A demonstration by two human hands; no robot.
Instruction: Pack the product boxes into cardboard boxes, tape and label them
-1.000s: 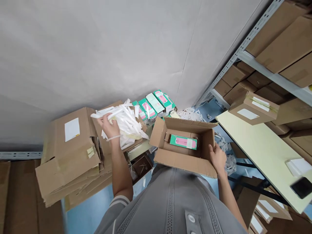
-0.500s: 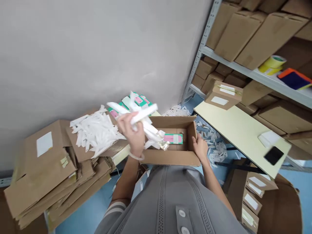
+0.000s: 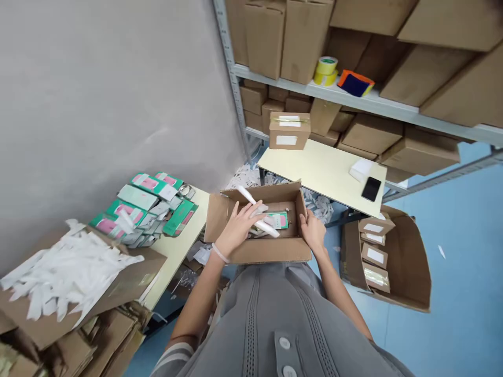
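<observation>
An open cardboard box (image 3: pixel 271 251) is in front of my body. Inside it lies a green and pink packet (image 3: pixel 279 220). My left hand (image 3: pixel 242 226) is over the box's left half, fingers stretched out on white paper strips (image 3: pixel 268 228). One strip slants up past the fingertips and another lies across the box; how many are beneath the palm is hidden. My right hand (image 3: pixel 313 231) grips the right wall of the box, its thumb at the rim.
A pile of white strips (image 3: pixel 70 267) rests on cardboard at left, beside several green and pink packets (image 3: pixel 145 204). A cream table (image 3: pixel 322 170) bears a taped box (image 3: pixel 290 131) and a phone (image 3: pixel 371 189). Right of me stands a large carton (image 3: pixel 408 262) with small boxes.
My left hand has come down into the box with the strips and its fingers have spread. My right hand still grips the box wall. The view has turned right.
</observation>
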